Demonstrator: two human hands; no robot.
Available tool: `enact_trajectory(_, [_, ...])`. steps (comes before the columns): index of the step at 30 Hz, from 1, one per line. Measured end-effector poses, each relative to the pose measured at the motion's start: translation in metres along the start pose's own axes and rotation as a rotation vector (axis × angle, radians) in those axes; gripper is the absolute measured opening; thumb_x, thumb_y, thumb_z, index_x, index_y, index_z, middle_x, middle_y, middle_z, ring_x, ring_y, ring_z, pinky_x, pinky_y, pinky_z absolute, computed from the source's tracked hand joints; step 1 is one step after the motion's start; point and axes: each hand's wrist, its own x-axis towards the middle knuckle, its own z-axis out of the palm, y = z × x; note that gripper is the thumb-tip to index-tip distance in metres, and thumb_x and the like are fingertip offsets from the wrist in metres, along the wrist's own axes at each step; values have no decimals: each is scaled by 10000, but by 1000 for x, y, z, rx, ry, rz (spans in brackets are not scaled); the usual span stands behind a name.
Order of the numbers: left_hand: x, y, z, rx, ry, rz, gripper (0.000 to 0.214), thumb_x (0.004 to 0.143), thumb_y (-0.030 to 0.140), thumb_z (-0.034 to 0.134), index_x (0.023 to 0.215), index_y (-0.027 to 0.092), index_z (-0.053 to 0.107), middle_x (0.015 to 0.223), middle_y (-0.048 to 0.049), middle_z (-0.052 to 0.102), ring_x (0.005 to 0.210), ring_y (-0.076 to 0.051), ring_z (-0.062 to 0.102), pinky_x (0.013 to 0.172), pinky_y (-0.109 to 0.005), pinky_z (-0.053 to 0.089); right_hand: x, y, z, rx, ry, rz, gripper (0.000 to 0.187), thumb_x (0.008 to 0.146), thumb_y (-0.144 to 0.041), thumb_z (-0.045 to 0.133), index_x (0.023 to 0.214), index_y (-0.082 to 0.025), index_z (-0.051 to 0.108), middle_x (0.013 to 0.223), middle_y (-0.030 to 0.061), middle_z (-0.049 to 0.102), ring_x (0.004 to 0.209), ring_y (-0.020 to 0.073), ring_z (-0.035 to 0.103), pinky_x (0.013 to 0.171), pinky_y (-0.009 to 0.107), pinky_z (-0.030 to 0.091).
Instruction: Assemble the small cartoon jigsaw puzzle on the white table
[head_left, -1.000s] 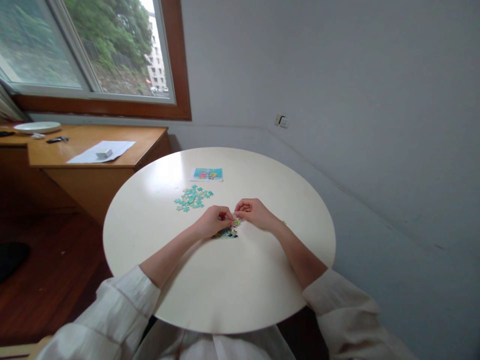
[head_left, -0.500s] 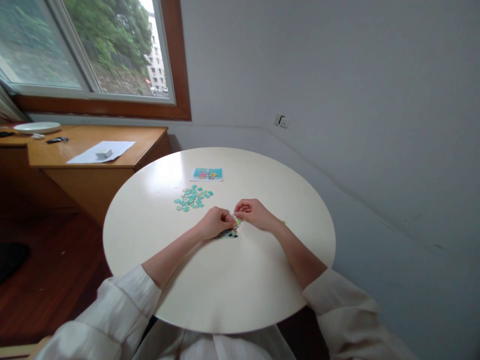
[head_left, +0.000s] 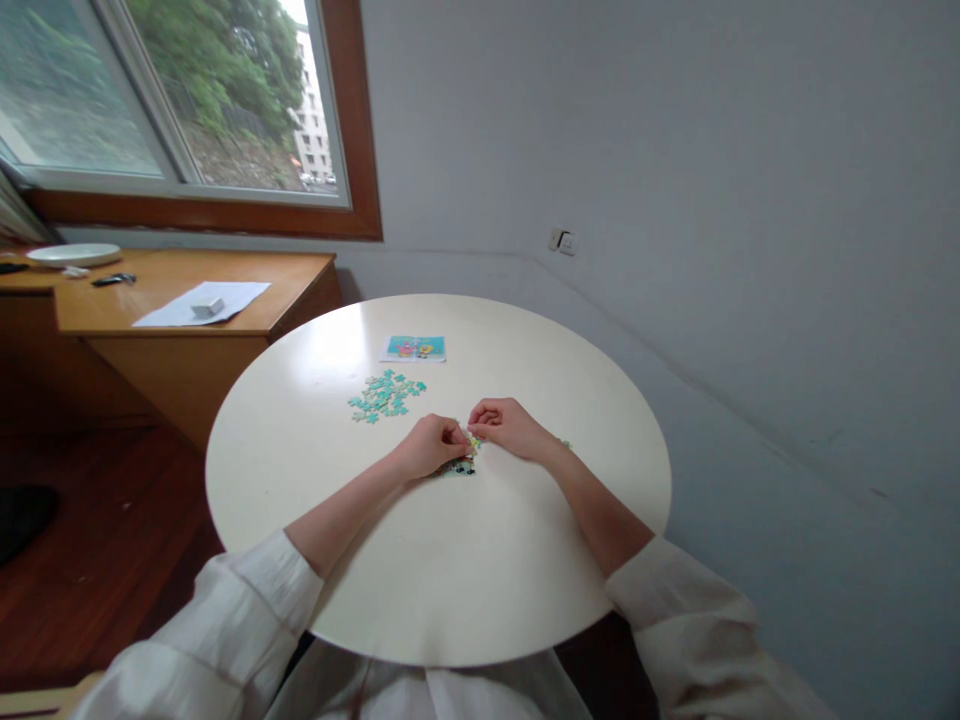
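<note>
A partly joined jigsaw puzzle (head_left: 461,467) lies on the round white table (head_left: 450,580), much of it covered by my hands. My left hand (head_left: 433,443) is closed at the puzzle's left and upper side, fingertips pressed onto its pieces. On the other side my right hand (head_left: 510,424) pinches with thumb and forefinger at a small yellowish puzzle piece (head_left: 475,440) along the puzzle's upper right edge. Behind my left hand lies a loose pile of teal and green puzzle pieces (head_left: 384,396).
A picture card (head_left: 414,348) with cartoon figures lies beyond the pile. Another puzzle piece (head_left: 566,444) shows beside my right wrist. At the left, a wooden desk (head_left: 300,275) carries paper (head_left: 240,297), a small white box (head_left: 208,307) and a white round dish (head_left: 75,255).
Both hands stay almost in place. Only a slight shift of the fingers at the puzzle shows.
</note>
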Motion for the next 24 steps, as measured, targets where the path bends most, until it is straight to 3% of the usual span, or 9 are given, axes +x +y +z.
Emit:
enact_trajectory(8, [-2, 3, -1, 163, 20, 90, 98, 654, 226, 576, 623, 137, 605, 545, 31, 559, 507, -75, 426, 508, -185, 327, 1, 2, 0, -4, -3, -9, 143, 622, -244, 610, 679, -126, 553, 556, -25, 525, 527, 77, 479, 528, 217, 372])
enact_trajectory(24, [-5, 12, -3, 315, 19, 133, 74, 676, 182, 589, 620, 150, 625, 584, 26, 587, 528, -79, 449, 574, -193, 338, 1, 3, -1, -5, -8, -16, 145, 622, -248, 611, 683, -128, 558, 567, -21, 536, 534, 79, 487, 534, 218, 380])
